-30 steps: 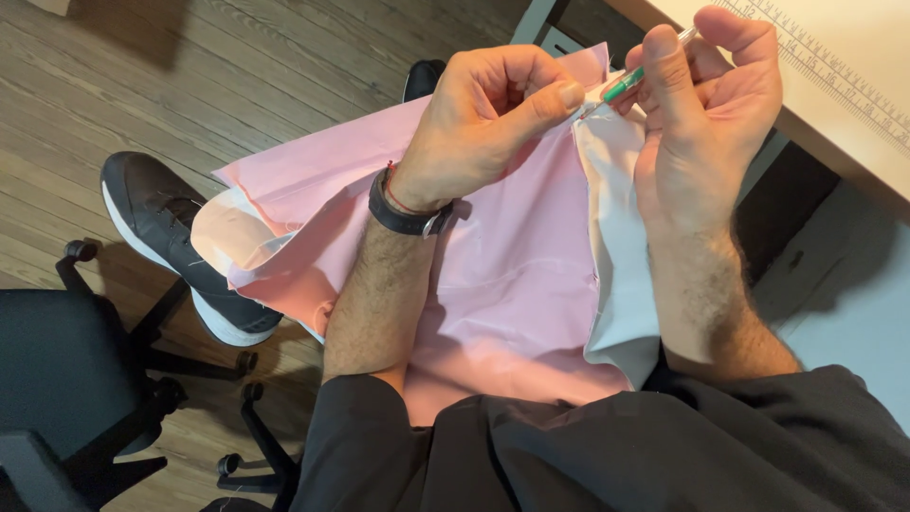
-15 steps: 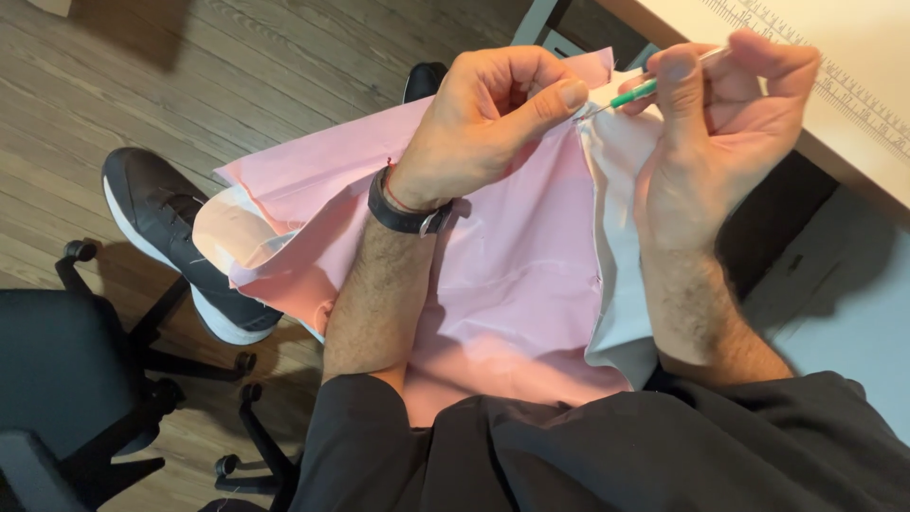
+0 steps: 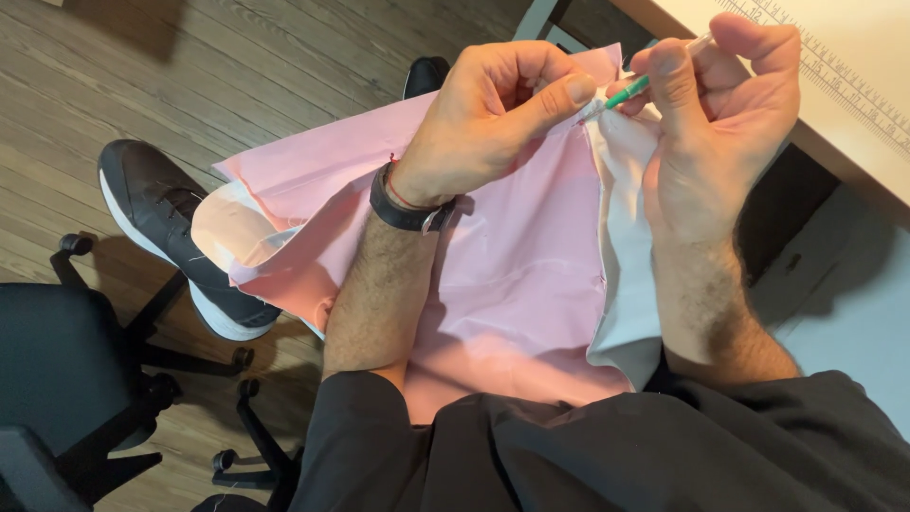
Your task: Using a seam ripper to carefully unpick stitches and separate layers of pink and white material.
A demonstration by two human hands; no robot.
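Note:
A pink fabric piece (image 3: 512, 275) with a white layer (image 3: 630, 284) along its right edge lies over my lap. My left hand (image 3: 498, 118) pinches the fabric's top edge between thumb and fingers; a black watch sits on that wrist. My right hand (image 3: 720, 123) holds a small green-handled tool (image 3: 627, 92), its tip pointing at the seam right by my left thumb. The tool's tip is too small to make out.
A pale worktable (image 3: 834, 76) with a ruler along it stands at the upper right. A black office chair (image 3: 85, 379) on casters is at the lower left. My black shoe (image 3: 180, 237) rests on the wooden floor (image 3: 190, 76).
My right hand has shifted up and to the right a little, drawing the green tool along the seam. My left hand keeps its pinch on the fabric.

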